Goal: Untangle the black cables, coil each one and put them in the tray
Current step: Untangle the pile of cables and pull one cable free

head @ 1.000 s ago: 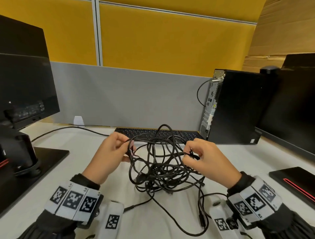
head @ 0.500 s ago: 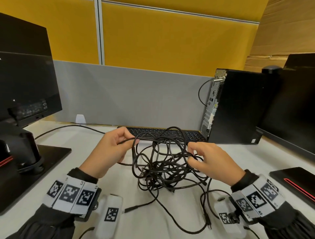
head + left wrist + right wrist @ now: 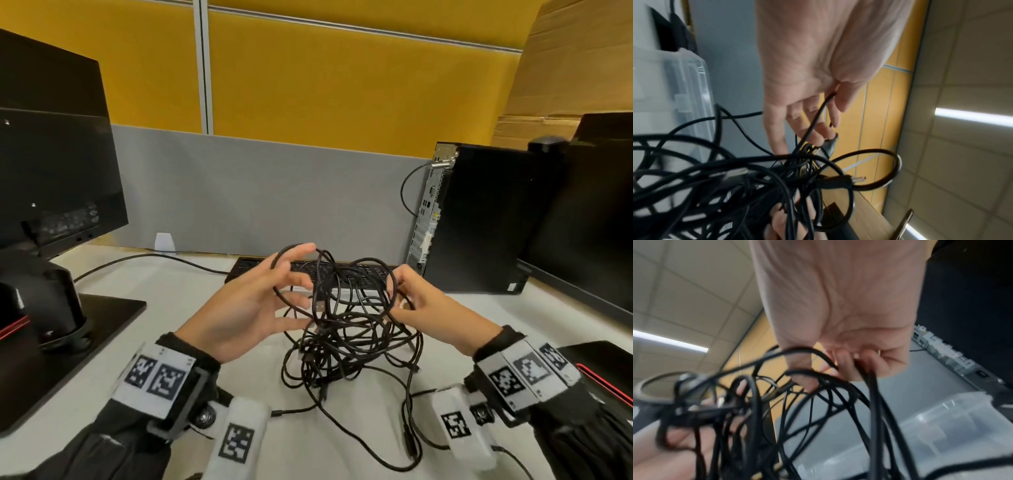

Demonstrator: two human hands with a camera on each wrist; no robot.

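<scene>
A tangle of black cables point(image 3: 349, 335) hangs between both hands above the white desk point(image 3: 308, 452), its lower loops resting on the desk. My left hand point(image 3: 294, 284) is at the tangle's left with the palm facing right and the fingers spread straight; one loop is draped over the index finger point(image 3: 301, 247). In the left wrist view a strand point(image 3: 818, 113) runs between the straight fingers of the left hand point(image 3: 807, 123). My right hand point(image 3: 397, 294) grips strands on the right side; its fingers point(image 3: 849, 365) curl round them. A clear plastic tray point(image 3: 686, 91) point(image 3: 953, 426) stands behind the tangle.
A black keyboard point(image 3: 253, 267) lies behind the cables. A PC tower point(image 3: 479, 219) and a monitor point(image 3: 589, 222) stand at the right, another monitor point(image 3: 51, 164) on its stand base point(image 3: 85, 329) at the left. Loose cable ends point(image 3: 407, 442) trail toward the front edge.
My left hand has let go of its pinch, turned palm-in and spread its fingers, with a loop now riding on the index finger. The right hand keeps its grip on the strands.
</scene>
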